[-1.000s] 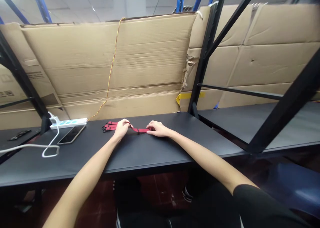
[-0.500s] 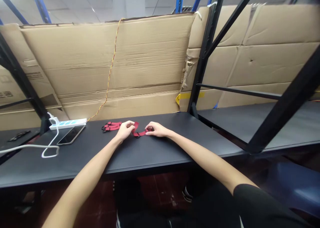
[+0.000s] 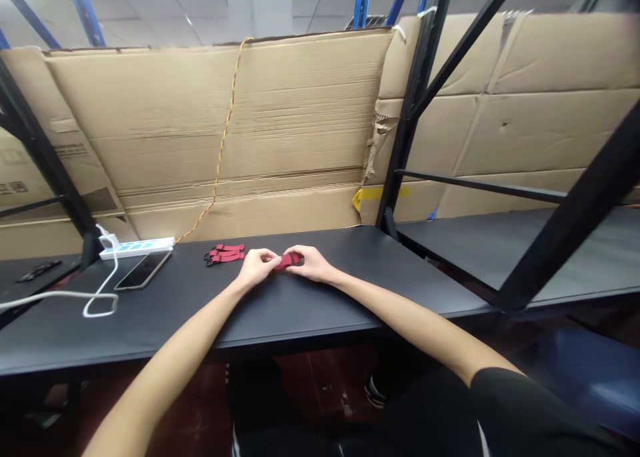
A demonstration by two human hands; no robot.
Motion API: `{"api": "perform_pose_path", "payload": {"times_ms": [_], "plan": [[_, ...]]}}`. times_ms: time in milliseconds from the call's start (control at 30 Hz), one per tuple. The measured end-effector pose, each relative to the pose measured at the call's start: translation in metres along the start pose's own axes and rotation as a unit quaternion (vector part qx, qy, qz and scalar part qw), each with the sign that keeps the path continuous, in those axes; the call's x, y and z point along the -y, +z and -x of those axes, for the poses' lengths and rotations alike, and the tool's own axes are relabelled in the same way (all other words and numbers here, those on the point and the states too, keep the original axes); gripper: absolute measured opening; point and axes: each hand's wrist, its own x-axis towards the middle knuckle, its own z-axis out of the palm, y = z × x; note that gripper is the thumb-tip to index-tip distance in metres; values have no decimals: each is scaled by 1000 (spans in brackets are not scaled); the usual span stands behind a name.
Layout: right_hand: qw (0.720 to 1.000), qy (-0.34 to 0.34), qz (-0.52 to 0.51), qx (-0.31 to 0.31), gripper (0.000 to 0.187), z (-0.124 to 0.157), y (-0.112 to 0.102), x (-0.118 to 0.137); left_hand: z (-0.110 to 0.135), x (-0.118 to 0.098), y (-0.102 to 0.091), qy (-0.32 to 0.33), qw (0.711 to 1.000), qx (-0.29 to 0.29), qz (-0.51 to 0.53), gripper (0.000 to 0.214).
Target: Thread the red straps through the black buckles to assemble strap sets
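A red webbing strap (image 3: 289, 261) with black fittings is held folded between my two hands, just above the black tabletop (image 3: 300, 310). My left hand (image 3: 257, 266) pinches its left end with thumb and fingers. On the other side, my right hand (image 3: 310, 263) grips the right end, its fingers curled over the top. The fingers cover part of the strap. Left of my left hand lies a small group of similar red straps (image 3: 225, 253) with black buckles at their left end.
A phone (image 3: 143, 270) lies at the left, beside a white power strip (image 3: 137, 247) with a plugged-in white cable (image 3: 103, 303). Cardboard panels (image 3: 300, 123) stand behind the table. A black metal post (image 3: 400, 157) rises at the right rear. A twisted yellow cord (image 3: 220, 150) hangs down the cardboard.
My hands have come closer together. The strap, which was spread in a loose curve with its left end raised, is now gathered into a short folded piece between my fingers.
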Motion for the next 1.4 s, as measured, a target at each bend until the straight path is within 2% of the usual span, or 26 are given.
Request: {"api": "perform_pose_path", "payload": {"times_ms": [67,233,400,500,867,1200,1400], "plan": [[1000,-10,13,-5,31,0,1,3,1,-1,0,-2,1000,-6,-7,28],[999,-36,35,-15,27,1,4,4,2,-3,1,24,998,26,-61,30],[997,-61,45,-33,26,1,5,3,1,-1,2,9,997,-19,-72,30],[996,-70,53,-28,25,1,6,3,0,2,4,12,997,-26,-72,30],[990,-93,100,-16,21,3,6,1,2,-1,3,61,995,23,-75,32],[991,-94,98,-15,19,4,8,-2,3,-5,3,70,994,55,-60,33],[989,-99,104,-21,19,4,8,-1,3,-3,4,68,994,25,-79,32]]}}
